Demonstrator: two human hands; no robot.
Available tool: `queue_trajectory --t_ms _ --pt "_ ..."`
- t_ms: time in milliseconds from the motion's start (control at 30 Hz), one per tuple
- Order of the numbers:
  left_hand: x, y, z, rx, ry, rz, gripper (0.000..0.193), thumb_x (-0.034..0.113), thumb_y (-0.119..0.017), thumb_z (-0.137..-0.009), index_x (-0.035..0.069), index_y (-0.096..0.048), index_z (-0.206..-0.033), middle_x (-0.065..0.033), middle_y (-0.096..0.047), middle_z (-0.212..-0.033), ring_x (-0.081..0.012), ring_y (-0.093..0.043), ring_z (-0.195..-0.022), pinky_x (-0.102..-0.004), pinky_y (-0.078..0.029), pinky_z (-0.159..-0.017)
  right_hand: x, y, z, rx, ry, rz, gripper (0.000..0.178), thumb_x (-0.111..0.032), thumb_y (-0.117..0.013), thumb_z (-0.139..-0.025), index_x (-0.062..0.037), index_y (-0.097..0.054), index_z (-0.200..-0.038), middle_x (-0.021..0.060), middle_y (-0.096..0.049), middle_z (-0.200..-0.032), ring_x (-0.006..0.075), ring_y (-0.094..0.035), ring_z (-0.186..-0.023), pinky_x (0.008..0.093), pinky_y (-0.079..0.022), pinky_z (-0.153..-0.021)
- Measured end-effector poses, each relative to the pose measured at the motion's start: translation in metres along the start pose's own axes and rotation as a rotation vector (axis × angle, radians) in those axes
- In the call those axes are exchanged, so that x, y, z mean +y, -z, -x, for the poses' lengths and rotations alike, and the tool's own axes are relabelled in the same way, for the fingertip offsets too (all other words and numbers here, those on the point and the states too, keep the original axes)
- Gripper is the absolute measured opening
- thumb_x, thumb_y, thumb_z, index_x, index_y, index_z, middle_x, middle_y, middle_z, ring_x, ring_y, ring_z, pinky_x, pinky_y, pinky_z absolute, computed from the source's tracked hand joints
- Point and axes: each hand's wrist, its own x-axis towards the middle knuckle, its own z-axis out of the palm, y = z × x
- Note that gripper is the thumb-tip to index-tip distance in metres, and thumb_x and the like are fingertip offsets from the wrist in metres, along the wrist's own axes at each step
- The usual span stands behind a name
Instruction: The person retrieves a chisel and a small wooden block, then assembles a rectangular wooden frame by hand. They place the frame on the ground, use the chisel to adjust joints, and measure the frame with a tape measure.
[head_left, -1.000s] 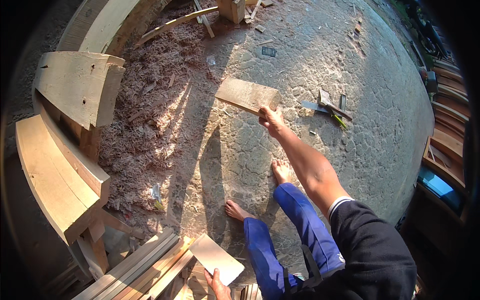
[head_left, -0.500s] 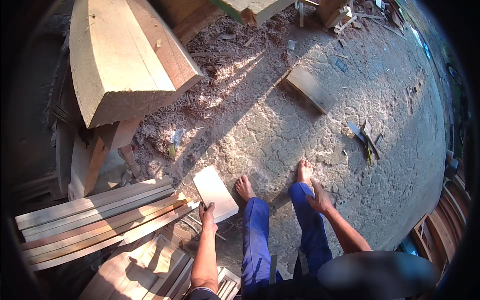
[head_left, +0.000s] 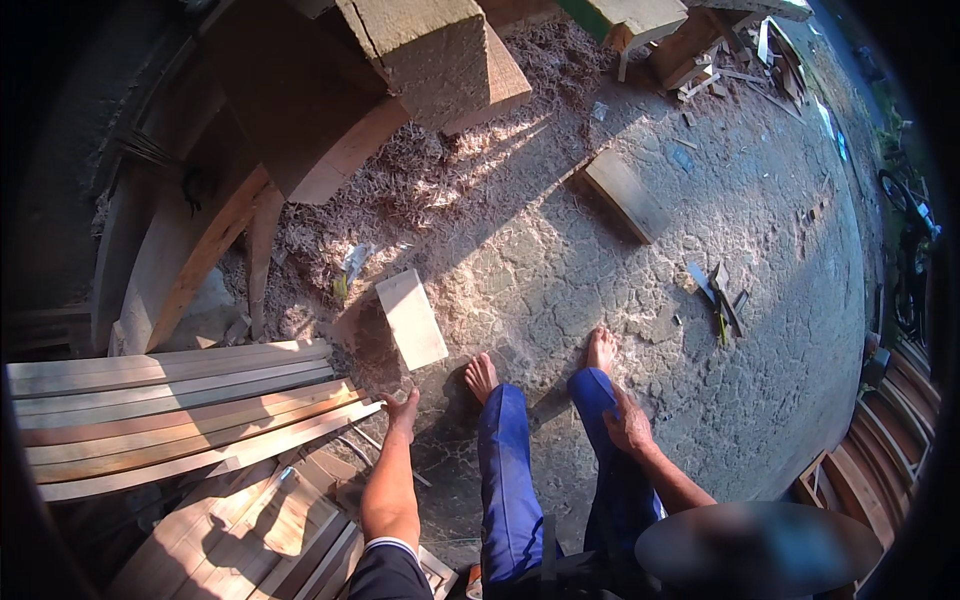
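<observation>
My left hand (head_left: 401, 412) is stretched forward with its fingers apart and nothing in it. Just beyond it is a short, pale wooden board (head_left: 412, 318), separate from the fingers; whether it lies flat on the ground or is still dropping I cannot tell. Beside that hand, on the left, end several long planed wooden strips (head_left: 190, 400) in a stack. My right hand (head_left: 628, 422) rests on my right knee over the blue trousers (head_left: 608, 455), fingers extended and holding nothing.
Thick timber beams (head_left: 440, 70) jut in at upper left above wood shavings (head_left: 400, 180). A loose wood block (head_left: 625, 195) and several hand tools (head_left: 718, 300) lie on the cracked ground. Wooden frames (head_left: 865, 470) stand at right, more wood pieces (head_left: 240, 530) at lower left.
My left hand has let go of the pale board, which has moved forward away from it. The view has shifted, showing the beams higher up. My right hand stays on the knee.
</observation>
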Motion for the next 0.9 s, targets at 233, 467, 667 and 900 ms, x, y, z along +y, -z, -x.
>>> queue_trajectory --t_ms 233,467,667,900 --pt "-0.080 0.009 0.179 -0.407 0.102 0.060 0.103 0.047 -0.069 -0.093 0.016 0.001 -0.163 -0.0182 -0.015 -0.168 -0.0383 -0.018 -0.154 -0.0611 -0.016 -0.120 0.004 0.013 0.024 0.046 -0.067 -0.008 0.065 -0.024 -0.062 -0.088 -0.0131 -0.042 -0.149 0.0257 -0.056 -0.136 0.0440 -0.057 -0.123 0.0503 -0.049 -0.102" --pt "-0.016 -0.002 0.277 -0.234 -0.144 0.276 0.070 0.035 -0.067 -0.098 0.007 -0.037 -0.154 -0.0114 -0.050 -0.148 -0.0285 -0.056 -0.124 -0.0459 -0.047 -0.098 -0.020 0.112 0.015 0.035 0.173 -0.056 0.053 -0.033 -0.059 -0.086 -0.0074 -0.059 -0.133 0.0264 -0.065 -0.124 0.0426 -0.063 -0.115 0.0477 -0.051 -0.100" --pt "0.094 0.012 0.333 -0.099 -0.543 0.726 0.045 0.029 -0.064 -0.101 0.004 -0.056 -0.137 -0.0073 -0.064 -0.124 -0.0162 -0.065 -0.096 -0.0259 -0.050 -0.072 -0.108 0.276 -0.007 0.165 0.344 -0.256 0.049 -0.033 -0.068 -0.093 -0.0017 -0.062 -0.130 0.0174 -0.069 -0.126 0.0287 -0.069 -0.113 0.0371 -0.055 -0.094" --pt "0.253 0.071 0.413 0.111 -0.998 0.838 0.044 0.026 -0.061 -0.103 0.002 -0.055 -0.139 -0.0134 -0.060 -0.134 -0.0217 -0.059 -0.119 -0.0344 -0.046 -0.102 -0.293 0.436 -0.031 0.517 0.777 -0.432 0.047 -0.026 -0.070 -0.094 -0.0050 -0.058 -0.134 0.0205 -0.064 -0.130 0.0324 -0.063 -0.120 0.0400 -0.051 -0.100"
